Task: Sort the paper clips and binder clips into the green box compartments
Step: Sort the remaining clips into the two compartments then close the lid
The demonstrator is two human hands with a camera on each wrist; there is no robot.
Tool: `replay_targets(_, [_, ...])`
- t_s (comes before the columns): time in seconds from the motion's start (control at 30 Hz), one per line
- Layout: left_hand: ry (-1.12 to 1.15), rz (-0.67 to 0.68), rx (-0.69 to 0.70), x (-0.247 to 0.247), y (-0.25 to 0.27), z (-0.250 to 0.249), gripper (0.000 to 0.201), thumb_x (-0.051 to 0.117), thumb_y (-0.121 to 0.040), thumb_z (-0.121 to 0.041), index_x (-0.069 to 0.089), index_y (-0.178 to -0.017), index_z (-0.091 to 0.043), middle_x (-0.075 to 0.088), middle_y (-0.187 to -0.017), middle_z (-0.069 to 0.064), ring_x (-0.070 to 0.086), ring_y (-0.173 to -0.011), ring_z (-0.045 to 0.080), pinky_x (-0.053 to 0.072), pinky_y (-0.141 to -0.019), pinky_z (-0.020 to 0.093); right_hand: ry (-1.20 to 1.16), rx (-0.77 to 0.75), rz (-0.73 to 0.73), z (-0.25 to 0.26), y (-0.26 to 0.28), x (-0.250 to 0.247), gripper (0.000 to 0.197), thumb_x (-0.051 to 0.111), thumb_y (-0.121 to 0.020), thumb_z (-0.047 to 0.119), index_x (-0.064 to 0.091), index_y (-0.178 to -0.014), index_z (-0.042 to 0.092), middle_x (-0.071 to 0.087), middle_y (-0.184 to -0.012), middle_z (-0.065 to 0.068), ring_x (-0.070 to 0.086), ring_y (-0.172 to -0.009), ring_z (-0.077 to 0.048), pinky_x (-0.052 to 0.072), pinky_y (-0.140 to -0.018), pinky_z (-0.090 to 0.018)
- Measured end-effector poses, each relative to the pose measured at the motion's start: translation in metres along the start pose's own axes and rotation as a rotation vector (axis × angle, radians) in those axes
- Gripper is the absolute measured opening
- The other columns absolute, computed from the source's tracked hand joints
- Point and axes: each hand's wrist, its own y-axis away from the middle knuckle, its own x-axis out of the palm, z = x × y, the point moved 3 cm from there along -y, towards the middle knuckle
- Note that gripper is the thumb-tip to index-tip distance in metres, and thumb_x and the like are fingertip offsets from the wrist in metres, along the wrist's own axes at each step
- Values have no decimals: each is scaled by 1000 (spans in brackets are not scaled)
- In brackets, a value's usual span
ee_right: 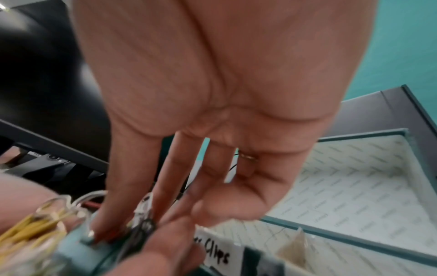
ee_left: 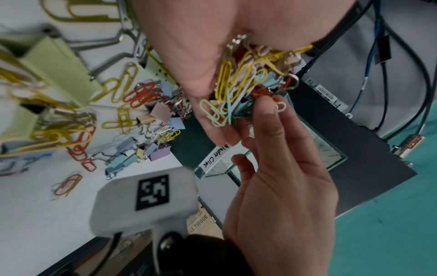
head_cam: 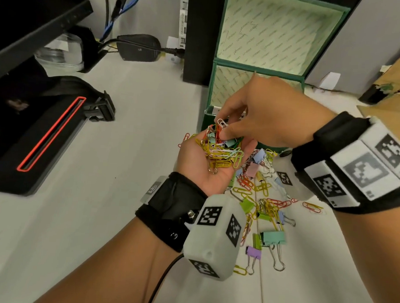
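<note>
The left hand [head_cam: 213, 161] lies palm up, fingers loosely cupped, cradling a tangled heap of paper clips [head_cam: 219, 152], thin wire loops in yellow, white, red and pale green, with a pale teal binder clip or two buried among them. Over it the right hand [head_cam: 263, 117] dips in, thumb and fingertips pinching at the top of the tangle where a white paper clip [head_cam: 221, 123] stands up. This looks like the picking-out step: pulling one kind free of the handful. Just beyond both hands sits the green box [head_cam: 322, 58], its paper-lined compartments open, a handwritten label [ee_left: 214, 158] reading "binder clips" on the near edge. Next, I'd say, the pinch needs a clean lift so linked wires don't drag others out, then a short carry to the matching compartment. Below the right hand, more wire clips and pastel folded-metal binder clips [head_cam: 269, 226] are strewn over the pale worktop [head_cam: 98, 215].
</note>
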Motion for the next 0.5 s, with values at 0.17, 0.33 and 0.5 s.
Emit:
replay_targets(0.17, [-12, -4, -6, -1, -1, 0, 53, 30, -99, -17, 76, -78, -1, 71, -90, 19, 69, -82, 31, 48, -94, 47, -128, 1, -19, -1, 6, 4, 7, 78, -79, 30, 76, -86, 31, 72, -74, 12, 64, -55, 5, 47, -52, -6])
replay_targets(0.33, [27, -54, -9, 2, 1, 0, 36, 35, -100, -19, 65, -100, 2, 66, -102, 24, 63, -94, 39, 44, -98, 52, -305, 19, -72, -9, 14, -2, 4, 77, -79, 31, 78, -82, 28, 73, -69, 13, 70, -58, -5, 56, -60, -20])
replay_targets(0.5, [18, -66, -25, 1, 2, 1, 48, 34, -99, -20, 71, -83, 7, 69, -87, 24, 62, -90, 37, 46, -89, 49, -404, 11, -149, -17, 18, -9, 11, 77, -79, 31, 78, -84, 21, 75, -72, 2, 70, -65, -11, 57, -66, -22])
